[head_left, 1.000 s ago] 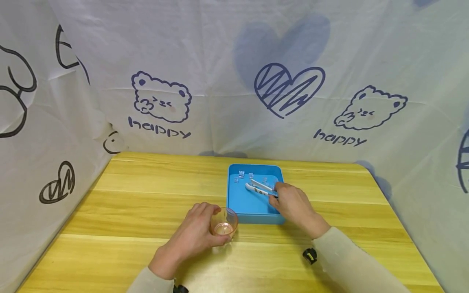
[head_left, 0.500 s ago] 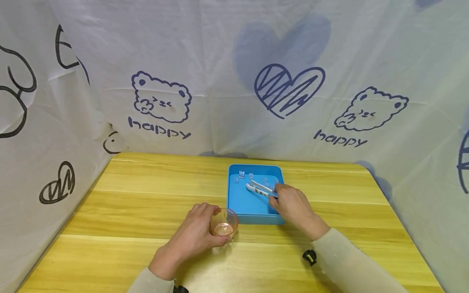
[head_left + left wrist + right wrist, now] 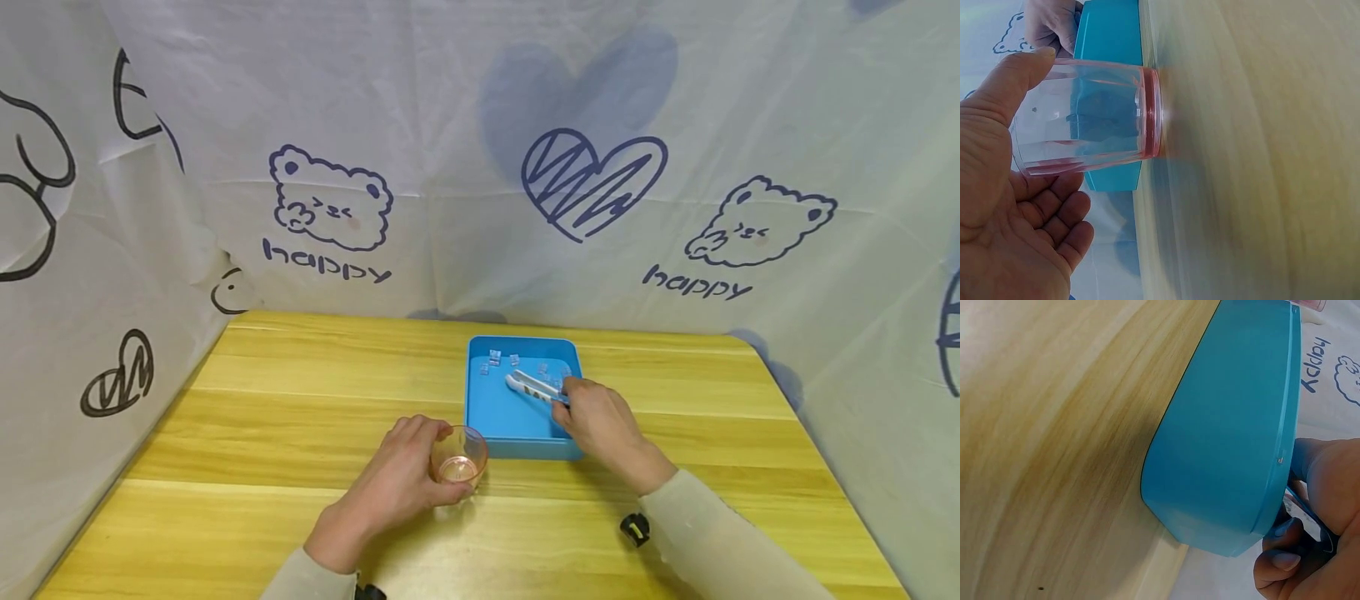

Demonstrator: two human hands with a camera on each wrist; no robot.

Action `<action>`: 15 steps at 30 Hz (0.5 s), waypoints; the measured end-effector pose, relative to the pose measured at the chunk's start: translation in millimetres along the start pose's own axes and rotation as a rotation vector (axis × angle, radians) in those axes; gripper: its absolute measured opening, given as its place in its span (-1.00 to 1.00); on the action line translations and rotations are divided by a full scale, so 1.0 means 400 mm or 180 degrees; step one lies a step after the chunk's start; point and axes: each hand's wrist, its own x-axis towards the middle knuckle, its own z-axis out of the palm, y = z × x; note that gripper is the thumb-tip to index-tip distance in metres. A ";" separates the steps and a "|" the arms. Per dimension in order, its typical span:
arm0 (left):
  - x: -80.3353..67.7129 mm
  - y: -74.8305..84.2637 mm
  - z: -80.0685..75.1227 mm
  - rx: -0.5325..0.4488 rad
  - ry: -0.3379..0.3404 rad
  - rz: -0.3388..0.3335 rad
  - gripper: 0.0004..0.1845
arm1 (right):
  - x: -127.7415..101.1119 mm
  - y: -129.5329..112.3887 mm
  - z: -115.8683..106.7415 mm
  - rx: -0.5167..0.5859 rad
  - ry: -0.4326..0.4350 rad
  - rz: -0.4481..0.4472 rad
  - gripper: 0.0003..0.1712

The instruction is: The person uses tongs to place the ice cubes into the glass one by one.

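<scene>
A clear pink-tinted cup [image 3: 458, 460] [image 3: 1091, 119] stands on the wooden table [image 3: 285, 417], and my left hand [image 3: 393, 483] [image 3: 1016, 206] grips it with thumb and fingers curled round its wall. Beside it to the right sits a blue tray [image 3: 517, 412] [image 3: 1235, 431] holding several small clear pieces [image 3: 495, 358] near its far edge. My right hand [image 3: 603, 421] [image 3: 1316, 506] reaches over the tray's right side and pinches white-and-blue tweezers [image 3: 534, 387], tips pointing left near the clear pieces. Whether the tips hold a piece I cannot tell.
A white cloth [image 3: 480, 167] printed with bears, hearts and "happy" walls in the table at the back and both sides. A small black object [image 3: 634, 527] lies on the wood by my right sleeve.
The right hand with the tweezers has crept slightly toward the far edge of the tray. The left hand and cup stay put.
</scene>
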 end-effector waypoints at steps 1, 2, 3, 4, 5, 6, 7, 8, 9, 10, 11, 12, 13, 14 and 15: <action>0.000 0.000 0.000 0.0006 0.0003 0.0006 -0.16 | -0.001 0.000 -0.001 -0.0005 0.0013 -0.0009 -0.74; 0.000 0.000 0.000 0.0010 0.0005 0.0010 -0.17 | -0.002 0.001 -0.001 -0.0002 0.0028 -0.0018 -0.74; 0.000 0.000 0.000 0.0007 0.0008 0.0009 -0.17 | -0.003 0.002 -0.001 -0.0005 0.0040 -0.0026 -0.74; 0.000 0.000 0.001 0.0006 0.0010 0.0010 -0.17 | -0.004 0.003 -0.001 -0.0001 0.0055 -0.0028 -0.75; 0.000 0.000 0.001 0.0008 0.0013 0.0012 -0.17 | -0.005 0.004 -0.001 -0.0003 0.0071 -0.0032 -0.75; 0.001 0.000 0.001 0.0009 0.0013 0.0012 -0.17 | -0.006 0.005 0.000 -0.0005 0.0083 -0.0036 -0.75; 0.001 -0.001 0.002 0.0005 0.0015 0.0012 -0.17 | -0.007 0.007 0.000 -0.0004 0.0094 -0.0035 -0.75; 0.002 -0.001 0.002 0.0000 0.0014 0.0011 -0.17 | -0.008 0.008 0.000 0.0001 0.0105 -0.0036 -0.75; 0.002 -0.001 0.003 -0.0001 0.0015 0.0010 -0.17 | -0.010 0.009 -0.001 0.0001 0.0110 -0.0033 -0.74; 0.002 -0.001 0.003 -0.0001 0.0013 0.0007 -0.17 | -0.011 0.010 -0.001 0.0003 0.0115 -0.0031 -0.74; 0.002 -0.001 0.003 0.0002 0.0012 0.0006 -0.17 | -0.012 0.010 -0.002 0.0001 0.0118 -0.0032 -0.74; 0.002 -0.001 0.002 0.0002 0.0011 0.0004 -0.16 | -0.014 0.011 -0.002 0.0003 0.0112 -0.0026 -0.74; 0.002 -0.001 0.002 -0.0006 0.0009 0.0004 -0.16 | -0.015 0.012 -0.003 0.0011 0.0110 -0.0024 -0.74; 0.002 -0.001 0.002 -0.0004 0.0007 0.0001 -0.16 | -0.017 0.013 -0.004 0.0013 0.0107 -0.0023 -0.73; 0.002 -0.001 0.002 -0.0005 0.0005 0.0000 -0.16 | -0.018 0.013 -0.005 0.0018 0.0101 -0.0015 -0.73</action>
